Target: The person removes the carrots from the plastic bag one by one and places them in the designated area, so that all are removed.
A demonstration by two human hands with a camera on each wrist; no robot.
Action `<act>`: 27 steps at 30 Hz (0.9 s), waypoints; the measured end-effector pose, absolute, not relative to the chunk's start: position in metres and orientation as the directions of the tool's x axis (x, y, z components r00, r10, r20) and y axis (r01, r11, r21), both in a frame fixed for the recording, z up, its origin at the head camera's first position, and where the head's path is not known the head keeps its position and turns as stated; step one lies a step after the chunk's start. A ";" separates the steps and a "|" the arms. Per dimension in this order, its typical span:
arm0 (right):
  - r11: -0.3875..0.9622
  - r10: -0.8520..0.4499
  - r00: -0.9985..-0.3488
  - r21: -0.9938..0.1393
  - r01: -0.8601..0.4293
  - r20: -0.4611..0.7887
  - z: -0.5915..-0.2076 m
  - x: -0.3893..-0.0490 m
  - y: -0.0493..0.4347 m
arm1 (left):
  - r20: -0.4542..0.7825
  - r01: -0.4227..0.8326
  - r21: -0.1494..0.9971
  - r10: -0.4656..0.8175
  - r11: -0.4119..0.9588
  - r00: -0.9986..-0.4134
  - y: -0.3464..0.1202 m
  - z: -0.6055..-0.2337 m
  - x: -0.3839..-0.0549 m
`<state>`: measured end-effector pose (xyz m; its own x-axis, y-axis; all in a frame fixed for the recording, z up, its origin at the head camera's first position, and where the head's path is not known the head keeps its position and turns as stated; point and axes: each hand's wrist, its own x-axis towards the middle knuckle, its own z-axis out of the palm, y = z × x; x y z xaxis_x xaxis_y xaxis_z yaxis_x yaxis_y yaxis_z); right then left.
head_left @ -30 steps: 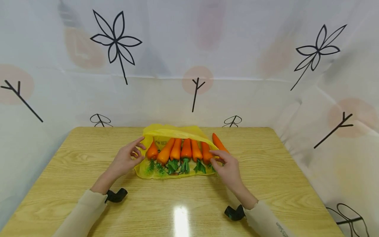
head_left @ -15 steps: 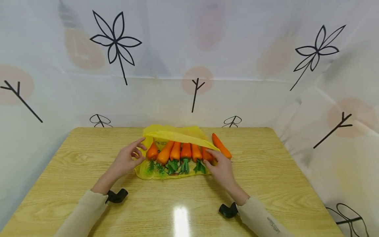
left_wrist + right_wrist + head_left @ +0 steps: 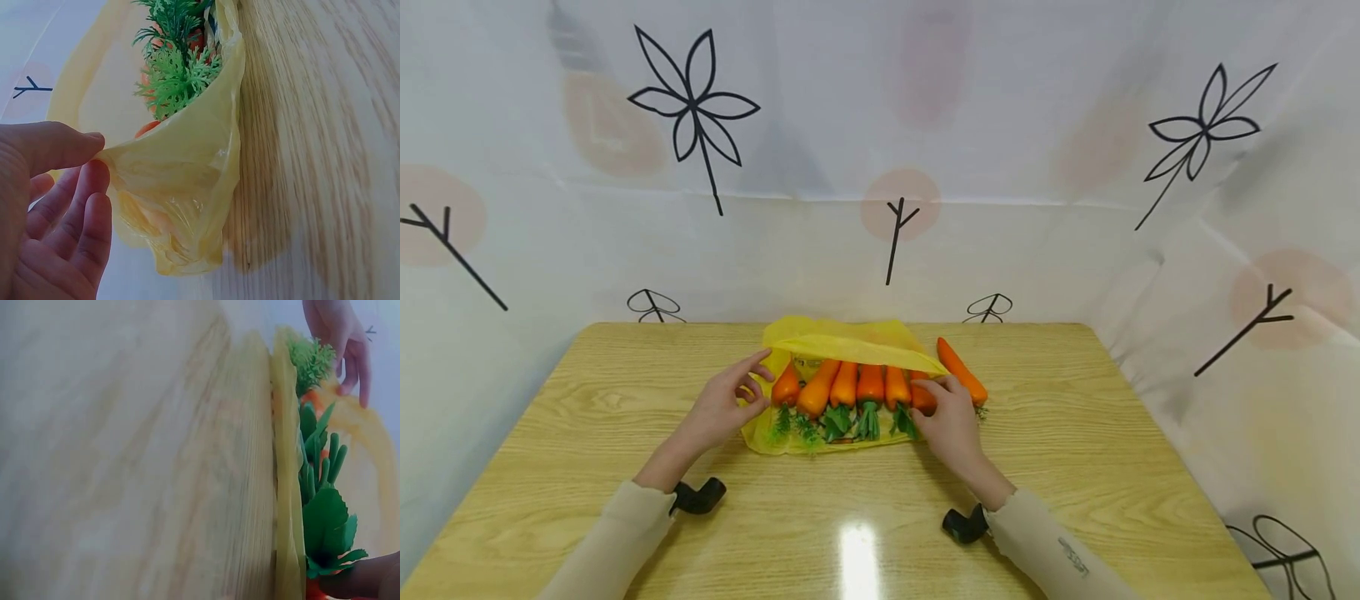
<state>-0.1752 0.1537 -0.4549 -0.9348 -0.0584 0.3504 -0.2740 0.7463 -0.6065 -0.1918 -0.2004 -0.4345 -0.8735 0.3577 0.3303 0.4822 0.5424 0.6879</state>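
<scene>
A yellow plastic bag (image 3: 758, 437) lies with its mouth facing me, and several orange carrots (image 3: 846, 385) with green tops sit side by side inside. My left hand (image 3: 722, 404) pinches the bag's left edge between thumb and forefinger, drawing it into a point in the left wrist view, with the other fingers loosely bent. Over the bag's right side, my right hand (image 3: 951, 421) curls thumb and fingers about the rightmost carrot inside (image 3: 923, 402), its leafy end hidden. In the right wrist view, the right thumb (image 3: 362, 578) lies against dark green leaves (image 3: 328, 528).
Another carrot (image 3: 958, 371) lies outside the bag, just beyond my right hand. All of this is on a wood-grain table (image 3: 820, 525). Behind it hangs a pale cloth (image 3: 820, 242) with leaf and twig drawings.
My right hand has moved left over the rightmost carrot in the bag, revealing more of the carrot outside. The bag's upper rim has sagged slightly. My left hand has stayed nearly still.
</scene>
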 end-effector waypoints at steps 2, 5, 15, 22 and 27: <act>0.754 -0.055 -0.934 -0.598 -0.271 0.354 -0.455 -0.177 0.153 | 0.325 0.479 0.691 0.360 0.541 -0.875 -0.200 -0.433 -0.192; 0.762 -0.045 -0.931 -0.591 -0.266 0.361 -0.455 -0.178 0.152 | 0.318 0.475 0.694 0.362 0.541 -0.876 -0.200 -0.432 -0.191; 0.777 -0.050 -0.938 -0.576 -0.252 0.343 -0.452 -0.181 0.153 | 0.320 0.482 0.704 0.374 0.521 -0.871 -0.199 -0.433 -0.192; 0.774 -0.052 -0.940 -0.581 -0.250 0.336 -0.452 -0.182 0.154 | 0.318 0.483 0.702 0.376 0.523 -0.870 -0.199 -0.432 -0.192; 0.773 -0.051 -0.947 -0.589 -0.238 0.316 -0.452 -0.183 0.154 | 0.310 0.475 0.704 0.373 0.528 -0.874 -0.198 -0.433 -0.191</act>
<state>-0.1826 0.1539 -0.4520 -0.9473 -0.0510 0.3164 -0.2381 0.7726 -0.5885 -0.1907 -0.1985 -0.4331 -0.8745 0.3733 0.3098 0.4748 0.5281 0.7040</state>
